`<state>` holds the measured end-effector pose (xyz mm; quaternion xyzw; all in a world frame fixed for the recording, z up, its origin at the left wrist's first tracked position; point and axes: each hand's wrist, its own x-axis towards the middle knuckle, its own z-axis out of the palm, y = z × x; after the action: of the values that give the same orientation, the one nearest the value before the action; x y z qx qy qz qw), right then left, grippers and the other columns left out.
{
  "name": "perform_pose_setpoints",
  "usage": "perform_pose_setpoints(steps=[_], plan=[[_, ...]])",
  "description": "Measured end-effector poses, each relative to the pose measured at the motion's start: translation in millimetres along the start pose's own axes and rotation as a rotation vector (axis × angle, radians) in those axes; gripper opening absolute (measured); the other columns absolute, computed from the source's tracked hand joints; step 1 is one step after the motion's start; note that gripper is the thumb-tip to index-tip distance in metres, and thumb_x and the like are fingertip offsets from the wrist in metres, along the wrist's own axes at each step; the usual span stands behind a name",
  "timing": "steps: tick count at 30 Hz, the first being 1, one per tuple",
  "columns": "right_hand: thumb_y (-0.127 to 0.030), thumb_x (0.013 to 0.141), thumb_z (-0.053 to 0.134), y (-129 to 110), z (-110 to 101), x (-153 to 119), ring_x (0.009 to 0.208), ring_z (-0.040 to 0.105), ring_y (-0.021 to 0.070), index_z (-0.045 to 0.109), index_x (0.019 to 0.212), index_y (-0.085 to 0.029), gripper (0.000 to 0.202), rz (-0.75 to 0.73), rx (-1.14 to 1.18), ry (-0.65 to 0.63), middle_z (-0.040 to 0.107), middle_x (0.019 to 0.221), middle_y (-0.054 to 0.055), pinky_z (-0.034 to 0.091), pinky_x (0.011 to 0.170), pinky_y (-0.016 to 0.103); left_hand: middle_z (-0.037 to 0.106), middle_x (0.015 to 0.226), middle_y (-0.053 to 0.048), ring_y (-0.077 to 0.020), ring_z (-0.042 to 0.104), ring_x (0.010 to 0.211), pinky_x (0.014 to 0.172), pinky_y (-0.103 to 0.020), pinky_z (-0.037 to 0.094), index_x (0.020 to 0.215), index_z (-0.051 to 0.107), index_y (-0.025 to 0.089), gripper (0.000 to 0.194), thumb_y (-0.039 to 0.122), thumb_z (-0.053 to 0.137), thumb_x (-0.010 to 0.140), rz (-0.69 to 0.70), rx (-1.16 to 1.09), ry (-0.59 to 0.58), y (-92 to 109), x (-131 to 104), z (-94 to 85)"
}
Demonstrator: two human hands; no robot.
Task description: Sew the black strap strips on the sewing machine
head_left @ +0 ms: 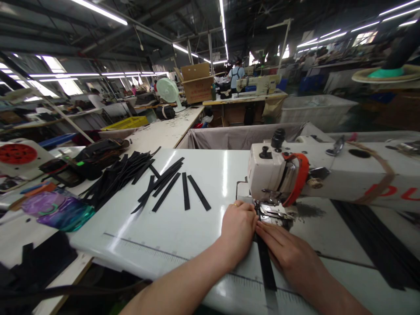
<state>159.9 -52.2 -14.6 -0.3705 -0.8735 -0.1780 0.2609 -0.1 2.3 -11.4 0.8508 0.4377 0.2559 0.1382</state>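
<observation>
Black strip [266, 269] lies on white sewing table [215, 175], running up between left hand [239, 227] and right hand [290, 247] toward sewing machine [344, 166]. Left fingers curled at its left edge, right fingers extended along its right; pinching or pressing: cannot tell.

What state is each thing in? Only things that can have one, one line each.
Sewing machine: running or stopped, can't tell
Fed black strip: near end flat, far end hidden by the hands
Left hand: fingers curled, at the strip
Right hand: fingers extended, at the strip
Loose black strips: part heaped, part spread out
Cardboard box: open, flap up
Electric fan: spinning or not, can't tell
Tube lights: lit
</observation>
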Motion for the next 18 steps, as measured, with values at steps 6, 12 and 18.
perform_pose_setpoints(steps=[6, 12, 18], plan=[[-0.005, 0.091, 0.035, 1, 3, -1, 0.099, 0.067, 0.0203, 0.066, 0.111, -0.006, 0.036, 0.021, 0.025, -0.012, 0.071, 0.107, 0.014, 0.058, 0.086, 0.031, 0.066, 0.086, -0.007, -0.0198, 0.056, 0.088, 0.087, -0.035, 0.047, 0.074, 0.065, 0.017, 0.031, 0.02, 0.046, 0.097, 0.004, 0.007, 0.003, 2, 4, -1.1], [-0.004, 0.088, 0.041, 4, 4, -3, 0.104, 0.065, 0.0204, 0.063, 0.117, -0.01, 0.037, 0.084, 0.079, -0.048, 0.069, 0.111, 0.013, 0.057, 0.088, 0.033, 0.069, 0.09, -0.006, -0.0201, 0.058, 0.089, 0.085, -0.034, 0.049, 0.073, 0.067, 0.017, 0.026, 0.014, 0.051, 0.092, -0.023, -0.032, 0.041, 3, 4, -3.9], [-0.005, 0.086, 0.044, 12, -5, -2, 0.1, 0.064, 0.02, 0.067, 0.108, -0.015, 0.033, 0.09, 0.197, -0.066, 0.069, 0.105, 0.009, 0.056, 0.085, 0.032, 0.072, 0.1, -0.004, -0.02, 0.058, 0.097, 0.091, -0.034, 0.05, 0.079, 0.071, 0.017, 0.02, 0.012, 0.056, 0.09, -0.015, -0.113, 0.085, -3, 6, -2.4]])
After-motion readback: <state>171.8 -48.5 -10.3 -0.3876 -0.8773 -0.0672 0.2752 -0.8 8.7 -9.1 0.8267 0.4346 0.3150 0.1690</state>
